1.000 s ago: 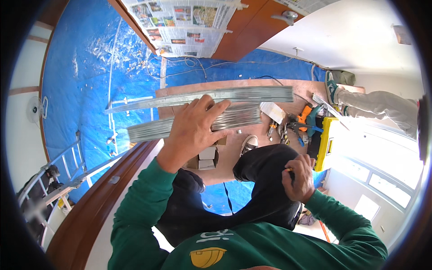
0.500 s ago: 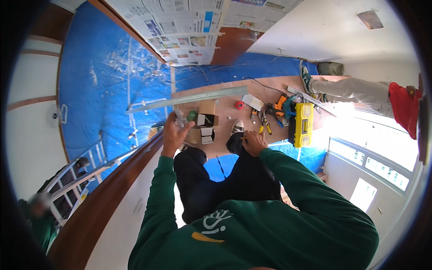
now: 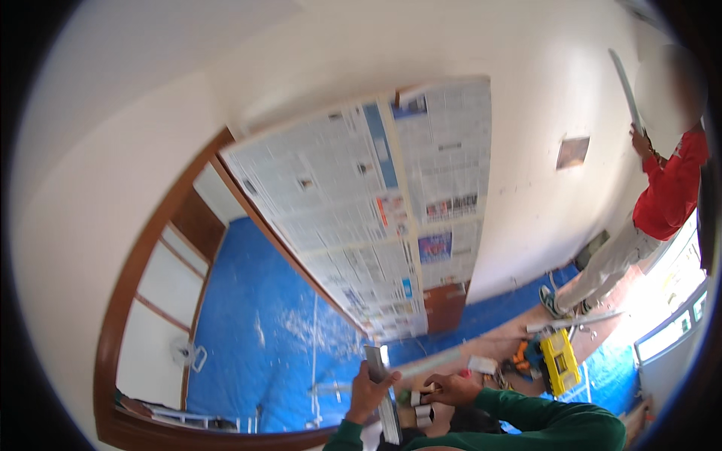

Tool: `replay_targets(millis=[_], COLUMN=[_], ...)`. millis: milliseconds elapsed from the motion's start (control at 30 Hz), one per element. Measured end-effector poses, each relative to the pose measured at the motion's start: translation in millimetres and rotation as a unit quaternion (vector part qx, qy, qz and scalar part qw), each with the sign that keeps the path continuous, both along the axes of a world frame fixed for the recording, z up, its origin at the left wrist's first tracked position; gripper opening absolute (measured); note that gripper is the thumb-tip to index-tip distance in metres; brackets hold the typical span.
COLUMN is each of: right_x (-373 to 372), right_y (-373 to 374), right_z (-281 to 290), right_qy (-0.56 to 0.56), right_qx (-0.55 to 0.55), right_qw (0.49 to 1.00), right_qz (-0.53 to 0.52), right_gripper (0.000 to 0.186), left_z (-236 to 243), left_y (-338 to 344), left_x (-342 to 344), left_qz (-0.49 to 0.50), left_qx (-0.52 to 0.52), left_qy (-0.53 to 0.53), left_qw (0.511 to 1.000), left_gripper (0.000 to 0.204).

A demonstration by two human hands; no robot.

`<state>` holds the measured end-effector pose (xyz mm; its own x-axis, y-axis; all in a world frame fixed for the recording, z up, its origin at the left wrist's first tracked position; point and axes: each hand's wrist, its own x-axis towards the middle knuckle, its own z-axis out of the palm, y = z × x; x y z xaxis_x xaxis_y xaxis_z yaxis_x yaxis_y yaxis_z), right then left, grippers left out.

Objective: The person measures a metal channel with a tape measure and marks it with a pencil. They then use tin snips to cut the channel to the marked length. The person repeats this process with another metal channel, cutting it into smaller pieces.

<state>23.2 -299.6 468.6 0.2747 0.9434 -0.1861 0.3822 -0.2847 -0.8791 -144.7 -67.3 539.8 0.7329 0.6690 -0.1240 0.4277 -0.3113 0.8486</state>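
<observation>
My left hand (image 3: 366, 391) grips a short grey metal channel (image 3: 385, 398) that stands nearly upright at the bottom of the view. My right hand (image 3: 453, 388), in a green sleeve (image 3: 541, 417), is curled just right of the channel, close to some small white cylinders (image 3: 422, 413). Whether it holds anything is unclear. A long metal strip (image 3: 444, 362) lies on the floor behind both hands.
A door covered in newspaper (image 3: 376, 218) stands in a brown frame, with blue sheeting (image 3: 256, 338) on the floor. A yellow tool case (image 3: 560, 362) and tools lie at right. A person in a red top (image 3: 669, 188) holds a long strip (image 3: 624, 86) overhead.
The view has swung up toward the wall and ceiling. My left hand went from long horizontal metal channels to holding a short piece upright. My right hand rose from my lap toward it.
</observation>
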Motion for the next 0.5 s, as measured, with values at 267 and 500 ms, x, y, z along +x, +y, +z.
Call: replay_targets(millis=[267, 500], right_x=[-12, -31], right_y=[102, 84], right_z=[112, 148], right_qy=[0.1, 0.221], right_qx=[0.181, 0.315], right_qw=[0.966, 0.899], right_qz=[-0.153, -0.209], right_gripper=[0.049, 0.03], left_z=[117, 191], left_y=[24, 35], left_x=[65, 80], left_qz=[-0.125, -0.368], left_qx=[-0.065, 0.024], left_qy=[-0.241, -0.15], left_qw=[0.96, 0.917], left_gripper=[0.043, 0.058])
